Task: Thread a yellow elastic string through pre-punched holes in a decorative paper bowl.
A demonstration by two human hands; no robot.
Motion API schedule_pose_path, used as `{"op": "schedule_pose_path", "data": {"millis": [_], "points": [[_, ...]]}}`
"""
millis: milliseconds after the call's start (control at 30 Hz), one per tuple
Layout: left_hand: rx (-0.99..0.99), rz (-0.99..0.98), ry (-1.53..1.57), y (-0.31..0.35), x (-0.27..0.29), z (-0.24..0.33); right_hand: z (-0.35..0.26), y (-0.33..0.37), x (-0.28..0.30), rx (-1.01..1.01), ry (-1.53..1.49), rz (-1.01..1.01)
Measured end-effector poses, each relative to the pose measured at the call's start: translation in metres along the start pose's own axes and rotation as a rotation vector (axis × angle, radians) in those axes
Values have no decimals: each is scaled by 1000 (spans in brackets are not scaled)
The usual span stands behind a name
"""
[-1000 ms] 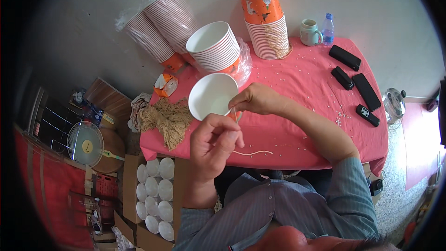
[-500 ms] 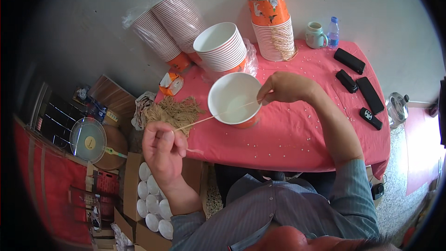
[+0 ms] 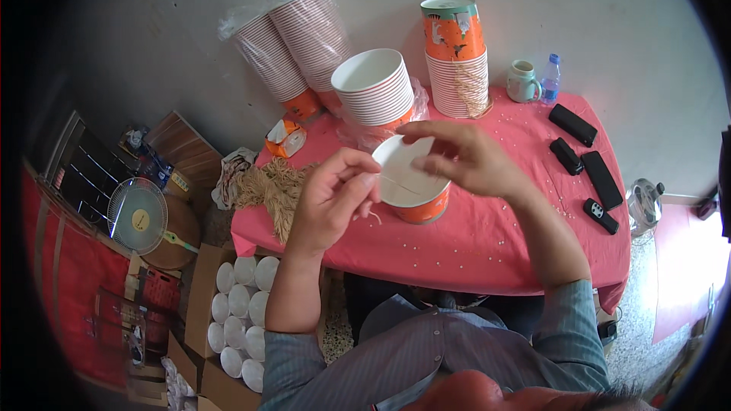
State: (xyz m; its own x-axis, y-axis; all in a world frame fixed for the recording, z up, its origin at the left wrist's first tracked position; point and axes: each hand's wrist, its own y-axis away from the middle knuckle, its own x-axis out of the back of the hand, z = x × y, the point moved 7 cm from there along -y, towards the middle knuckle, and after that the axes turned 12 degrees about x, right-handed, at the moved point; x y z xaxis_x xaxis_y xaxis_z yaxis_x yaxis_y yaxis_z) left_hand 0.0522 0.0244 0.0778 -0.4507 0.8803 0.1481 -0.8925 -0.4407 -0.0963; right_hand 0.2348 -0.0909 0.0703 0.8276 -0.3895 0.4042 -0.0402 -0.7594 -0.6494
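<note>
My left hand (image 3: 335, 196), fingers pinched together, holds a thin tan cord beside the bucket's left rim. One loose length of the cord (image 3: 400, 186) crosses in front of the bucket's opening, and a short end hangs below my fingers. An orange paper bucket (image 3: 423, 210) with a white inside stands upright on the table. Over its right rim hovers my right hand (image 3: 474, 161), open, with thumb and fingers apart and slightly blurred; nothing shows between them. To the left lies a pile of tan cords (image 3: 276, 192) at the table's edge.
Behind are a stack of buckets (image 3: 373, 91), plastic-wrapped stacks (image 3: 308, 38) and another stack with cords (image 3: 457, 84). A mug (image 3: 522, 82), bottle (image 3: 551, 78) and black devices (image 3: 603, 180) sit right on the pink cloth (image 3: 495, 259). A carton of white cups (image 3: 239, 301) stands lower left.
My left hand has moved right and up to the bucket. My right hand has let go of the cord and its fingers have spread. The view has shifted slightly.
</note>
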Motion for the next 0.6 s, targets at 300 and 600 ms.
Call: {"op": "schedule_pose_path", "data": {"millis": [300, 600], "points": [[77, -37, -18, -13, -8, -20, 12, 6, -13, -232, -322, -41], [114, 116, -392, -15, 14, -51, 10, 4, 15, -243, -44, -70]]}}
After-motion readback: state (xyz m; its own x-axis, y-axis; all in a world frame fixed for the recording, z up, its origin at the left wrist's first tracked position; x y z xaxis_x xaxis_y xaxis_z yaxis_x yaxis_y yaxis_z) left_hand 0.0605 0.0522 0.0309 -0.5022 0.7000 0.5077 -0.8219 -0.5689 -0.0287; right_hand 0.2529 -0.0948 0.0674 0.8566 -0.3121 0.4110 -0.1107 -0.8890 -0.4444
